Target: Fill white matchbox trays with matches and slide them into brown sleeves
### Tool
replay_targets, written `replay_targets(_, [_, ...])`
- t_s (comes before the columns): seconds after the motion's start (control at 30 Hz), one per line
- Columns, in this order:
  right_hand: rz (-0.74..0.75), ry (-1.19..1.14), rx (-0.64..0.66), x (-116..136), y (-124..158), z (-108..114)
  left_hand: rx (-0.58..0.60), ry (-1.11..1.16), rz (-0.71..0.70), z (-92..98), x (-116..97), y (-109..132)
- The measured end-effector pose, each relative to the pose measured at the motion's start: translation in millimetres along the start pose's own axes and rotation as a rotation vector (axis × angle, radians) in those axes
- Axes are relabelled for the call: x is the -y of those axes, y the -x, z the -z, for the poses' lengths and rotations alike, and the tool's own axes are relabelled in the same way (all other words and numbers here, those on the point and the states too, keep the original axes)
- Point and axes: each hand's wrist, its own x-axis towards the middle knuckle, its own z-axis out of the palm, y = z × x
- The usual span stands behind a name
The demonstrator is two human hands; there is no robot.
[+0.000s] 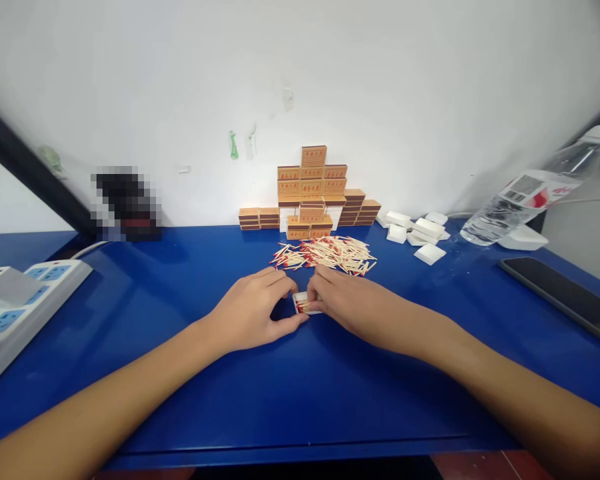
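A small white matchbox tray (303, 304) with red-tipped matches in it lies on the blue table (300, 393), between my two hands. My left hand (253, 310) curls round its left side, thumb and forefinger closed against it. My right hand (350, 301) covers its right side, fingers pinched on the tray and the matches. Just behind them lies a loose heap of matches (330, 255).
Stacked orange matchboxes (310, 193) stand against the white wall. Empty white trays (420, 233) lie at the back right, beside a tilted water bottle (525, 200). A dark phone (565, 297) rests at the right, a white power strip (20, 300) at the left.
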Motion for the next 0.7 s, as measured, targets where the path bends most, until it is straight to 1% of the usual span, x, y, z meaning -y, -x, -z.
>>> replay_targets(0.13, [-0.030, -0.111, -0.044, -8, -3, 6, 0.009, 0.002, 0.002, -0.4, 1, 0])
replay_targets(0.27, [-0.003, -0.111, -0.114, -20, -7, 10, 0.004, 0.020, -0.009, 0.1, 1, 1])
replay_targets(0.37, [0.038, -0.144, -0.096, -29, -9, 5, 0.007, 0.033, -0.014, 1.0, 0, 1])
replay_targets(0.47, [0.048, -0.180, -0.086, -35, -11, 1, 0.020, 0.038, -0.013, 1.8, -1, 0])
replay_targets(0.57, [0.032, -0.172, -0.111, -35, -11, 3, 0.016, 0.024, -0.007, 1.8, -1, 0])
replay_targets(0.7, [0.008, -0.223, -0.146, -24, -9, 11, 0.003, 0.000, -0.005, 1.0, 0, 0])
